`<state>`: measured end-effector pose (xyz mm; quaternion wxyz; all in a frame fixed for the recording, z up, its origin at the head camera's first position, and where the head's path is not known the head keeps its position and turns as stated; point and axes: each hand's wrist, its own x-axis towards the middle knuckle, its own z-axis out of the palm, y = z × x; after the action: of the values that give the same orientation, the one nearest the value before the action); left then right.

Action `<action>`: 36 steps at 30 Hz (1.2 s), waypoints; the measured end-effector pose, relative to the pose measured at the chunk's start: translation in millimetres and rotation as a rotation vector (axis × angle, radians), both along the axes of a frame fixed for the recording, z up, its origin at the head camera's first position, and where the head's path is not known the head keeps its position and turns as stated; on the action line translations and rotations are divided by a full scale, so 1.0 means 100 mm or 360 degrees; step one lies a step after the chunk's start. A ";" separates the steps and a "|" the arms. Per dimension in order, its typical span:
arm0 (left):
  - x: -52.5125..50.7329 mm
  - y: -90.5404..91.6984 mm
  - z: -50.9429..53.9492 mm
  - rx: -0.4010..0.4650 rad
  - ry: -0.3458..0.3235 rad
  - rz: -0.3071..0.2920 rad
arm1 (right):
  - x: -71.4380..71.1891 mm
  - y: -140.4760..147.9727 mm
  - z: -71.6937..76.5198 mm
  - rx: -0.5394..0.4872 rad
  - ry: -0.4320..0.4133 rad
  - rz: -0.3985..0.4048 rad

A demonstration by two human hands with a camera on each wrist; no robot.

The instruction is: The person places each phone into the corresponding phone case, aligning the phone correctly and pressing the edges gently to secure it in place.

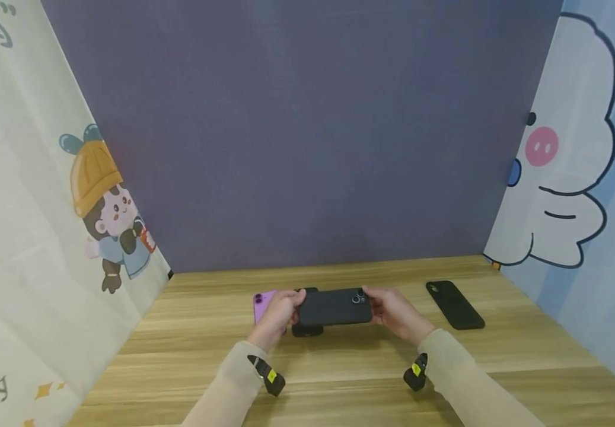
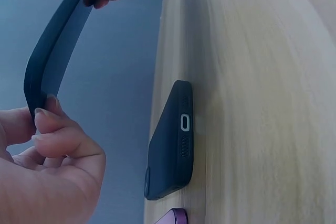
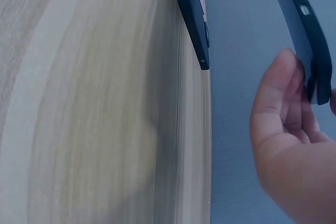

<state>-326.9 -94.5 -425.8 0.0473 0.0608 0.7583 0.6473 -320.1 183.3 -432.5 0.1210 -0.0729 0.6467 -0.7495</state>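
Note:
My two hands hold a dark phone in a black case [image 1: 331,308] sideways above the table, its camera lenses toward me at the right end. The left hand [image 1: 279,312] pinches the left end between thumb and fingers. At the other end, by the lenses, the right hand [image 1: 397,312] grips the edge. A second black-cased phone [image 2: 170,150] lies on the table below, its charging port showing in the left wrist view and its middle partly covered in the head view. Beside it is a purple phone [image 1: 263,300], partly hidden by my left hand.
To the right on the wooden table [image 1: 360,379] lies a black phone case [image 1: 455,305]; whether it contains a phone I cannot tell. A dark grey panel [image 1: 307,136] stands behind the table. Printed curtains [image 1: 563,166] hang at both sides.

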 end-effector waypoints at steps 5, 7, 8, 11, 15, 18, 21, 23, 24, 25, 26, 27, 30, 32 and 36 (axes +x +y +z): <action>0.01 0.03 -0.01 0.0012 0.0009 -0.0029 | -0.02 0.00 -0.02 -0.0026 0.0006 0.0040; 0.01 0.04 0.00 0.0032 0.0002 -0.0047 | -0.03 0.00 -0.03 -0.0018 0.0017 0.0035; 0.01 0.04 0.01 0.0043 0.0001 -0.0056 | -0.03 -0.01 -0.04 -0.0012 0.0020 0.0019; 0.01 0.07 0.01 0.0088 0.0002 -0.0058 | -0.03 -0.03 -0.05 0.0012 0.0027 -0.0083; 0.01 0.09 0.01 0.0116 -0.0001 -0.0050 | -0.04 -0.07 -0.06 0.0021 0.0019 -0.0235; 0.01 0.11 0.02 0.0121 -0.0006 -0.0062 | -0.06 -0.09 -0.07 -0.0007 0.0017 -0.0298; 0.02 0.11 0.02 0.0133 -0.0012 -0.0094 | -0.06 -0.09 -0.08 -0.0013 0.0021 -0.0314; 0.01 0.10 0.04 0.0175 -0.0041 -0.0122 | -0.06 -0.09 -0.08 0.0000 0.0024 -0.0302; 0.01 0.10 0.04 0.0204 -0.0071 -0.0136 | -0.06 -0.08 -0.08 0.0010 0.0023 -0.0295; 0.01 0.09 0.05 0.0235 -0.0109 -0.0151 | -0.05 -0.08 -0.08 0.0017 0.0022 -0.0285; 0.01 0.09 0.06 0.0259 -0.0156 -0.0168 | -0.05 -0.07 -0.08 0.0029 0.0022 -0.0273; 0.02 0.09 0.06 0.0280 -0.0205 -0.0180 | -0.04 -0.07 -0.08 0.0031 0.0021 -0.0266; 0.03 0.09 0.09 0.0288 -0.0319 -0.0249 | -0.03 -0.06 -0.09 0.0021 0.0032 -0.0260; 0.04 0.10 0.10 0.0234 -0.0336 -0.0346 | -0.03 -0.06 -0.09 0.0027 0.0060 -0.0226; 0.07 0.13 0.11 0.0114 -0.0324 -0.0561 | -0.01 -0.08 -0.07 0.0059 0.0115 -0.0106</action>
<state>-320.1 -81.2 -415.3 0.2338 0.1285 0.7038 0.6584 -320.8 174.9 -439.5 0.0739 -0.0760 0.6665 -0.7379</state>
